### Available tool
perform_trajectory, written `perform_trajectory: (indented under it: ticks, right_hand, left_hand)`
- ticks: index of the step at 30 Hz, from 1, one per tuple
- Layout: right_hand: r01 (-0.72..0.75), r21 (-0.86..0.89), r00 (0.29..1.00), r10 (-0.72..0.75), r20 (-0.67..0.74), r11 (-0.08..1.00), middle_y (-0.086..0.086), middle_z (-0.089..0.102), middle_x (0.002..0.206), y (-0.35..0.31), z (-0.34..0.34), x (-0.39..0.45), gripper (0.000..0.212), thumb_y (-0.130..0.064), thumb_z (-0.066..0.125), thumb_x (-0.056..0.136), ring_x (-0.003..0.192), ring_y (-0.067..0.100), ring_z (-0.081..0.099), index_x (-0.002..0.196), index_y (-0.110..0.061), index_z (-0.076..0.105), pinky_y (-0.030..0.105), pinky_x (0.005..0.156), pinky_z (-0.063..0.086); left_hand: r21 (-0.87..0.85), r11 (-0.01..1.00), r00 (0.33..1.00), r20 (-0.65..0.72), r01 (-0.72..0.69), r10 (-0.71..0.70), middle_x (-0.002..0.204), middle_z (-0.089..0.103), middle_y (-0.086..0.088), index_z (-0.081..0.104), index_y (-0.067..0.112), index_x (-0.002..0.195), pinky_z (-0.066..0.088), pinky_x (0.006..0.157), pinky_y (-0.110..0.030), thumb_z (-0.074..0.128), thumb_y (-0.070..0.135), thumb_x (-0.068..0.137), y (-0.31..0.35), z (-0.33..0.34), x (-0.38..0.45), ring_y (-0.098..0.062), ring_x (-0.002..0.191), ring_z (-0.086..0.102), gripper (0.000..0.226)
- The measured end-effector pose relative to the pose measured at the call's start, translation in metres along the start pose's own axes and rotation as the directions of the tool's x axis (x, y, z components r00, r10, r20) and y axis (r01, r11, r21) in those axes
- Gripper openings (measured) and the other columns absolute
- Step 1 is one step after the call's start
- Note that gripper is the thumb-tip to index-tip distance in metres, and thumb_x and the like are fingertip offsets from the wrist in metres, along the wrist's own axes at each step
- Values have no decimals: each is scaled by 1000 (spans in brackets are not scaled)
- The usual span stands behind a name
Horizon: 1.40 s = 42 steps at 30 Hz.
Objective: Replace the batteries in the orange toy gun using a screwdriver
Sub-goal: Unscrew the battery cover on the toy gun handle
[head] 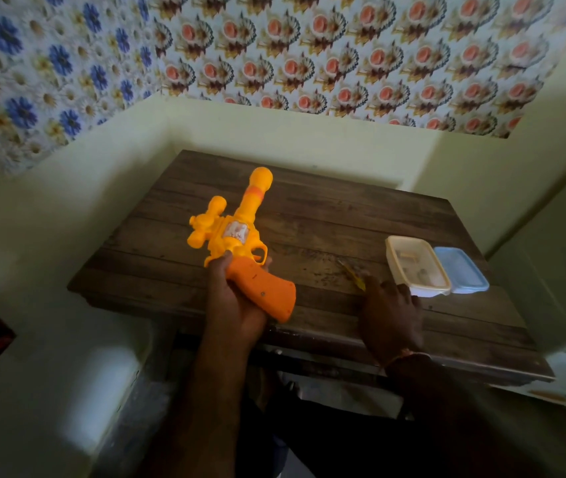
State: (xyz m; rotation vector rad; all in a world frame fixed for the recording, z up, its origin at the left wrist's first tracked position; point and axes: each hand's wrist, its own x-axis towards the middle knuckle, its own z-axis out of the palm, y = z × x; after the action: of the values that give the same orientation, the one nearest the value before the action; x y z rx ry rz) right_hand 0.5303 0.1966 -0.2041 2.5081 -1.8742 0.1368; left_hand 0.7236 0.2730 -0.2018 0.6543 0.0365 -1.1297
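— How are the hands being held?

— The left hand (236, 298) is being wrapped round the grip of the toy gun (240, 236), thumb up against the body just behind the trigger guard, fingers curled underneath. The right hand (390, 313) is being lowered, palm down, onto the table (326, 215), its fingertips being placed on the handle end of the screwdriver (352, 272). Whether the tool is actually being pinched or only touched cannot be told. The two hands are being kept well apart.

— And how is the gun looking?

— It is being held over the near left part of the table, barrel pointed away toward the wall. The body is being shown as yellow-orange, with a darker orange grip, a paler orange band near the rounded muzzle, a scope-like piece on its left side and a worn sticker on the body. A small screw is being shown on the grip.

— What is being hidden or blurred?

— Most of the screwdriver is being covered by the right hand, the rest being smeared by blur. Small items inside the open box (417, 265) are not being made out clearly; a blue lid (462, 270) is lying just beside it.
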Motion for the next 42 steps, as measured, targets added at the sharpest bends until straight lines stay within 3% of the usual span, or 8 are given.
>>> perform_trajectory:
  ticks: [3,6,11,14,16,23,31,42]
  right_hand:
    - [20,54,999,-18,-41,998,8,57,116,-5,-1,1,35,-22,54,89,107,28,54,122,-23,43,44,86,48]
    - [61,438,995,-21,-98,897,7,60,99,-14,-7,-4,32,-11,58,85,84,24,59,108,-28,45,43,69,54]
    - [-100,911,995,56,85,400,5,58,70,-55,-38,-17,21,-4,48,91,54,17,54,85,-19,62,29,48,45]
    - [-197,979,974,-124,191,-43,4,57,70,-69,-52,-29,14,-5,60,88,58,16,54,100,-10,64,31,55,46]
    - [-217,965,956,-234,179,-149,0,59,72,-73,-58,-35,39,-7,73,75,61,13,56,111,-7,59,30,60,48]
    - [20,996,999,25,-22,82,-1,56,57,-82,-55,-36,6,-16,65,89,53,15,49,94,-17,69,36,56,43]
    - [22,963,991,118,-56,269,6,74,73,-87,-48,-38,25,-38,63,88,74,20,72,73,-21,71,49,79,58]
    - [57,947,992,86,-89,316,4,72,69,-91,-50,-35,24,-36,61,91,70,16,71,76,-20,72,51,76,58]
  left_hand:
    - [-9,1000,1000,3,-4,4,116,66,-10,54,18,135,50,81,-40,50,40,95,1,-5,7,-27,98,65,45]
    - [-2,1000,1000,12,9,-9,95,67,-9,60,16,123,49,75,-36,49,40,95,2,-7,13,-22,83,63,38]
    - [-49,999,998,69,-11,14,93,65,-6,58,17,121,51,72,-32,46,37,97,1,-7,23,-18,79,60,34]
    - [-89,996,995,97,-31,39,99,66,-6,55,16,129,50,86,-37,44,33,99,1,-8,28,-17,80,66,36]
    - [-82,996,993,110,-34,42,107,65,-7,50,15,137,49,91,-38,43,32,100,1,-10,30,-17,84,67,42]
    - [-53,998,991,131,-27,34,108,61,-8,44,17,144,50,86,-40,46,36,98,0,-12,33,-19,87,63,49]
    - [-76,997,993,114,5,3,111,58,-12,41,15,145,54,76,-32,44,36,100,1,-11,30,-24,95,59,50]
    - [-64,997,993,118,31,-23,104,57,-10,46,18,137,54,71,-32,44,37,99,2,-11,30,-25,95,55,42]
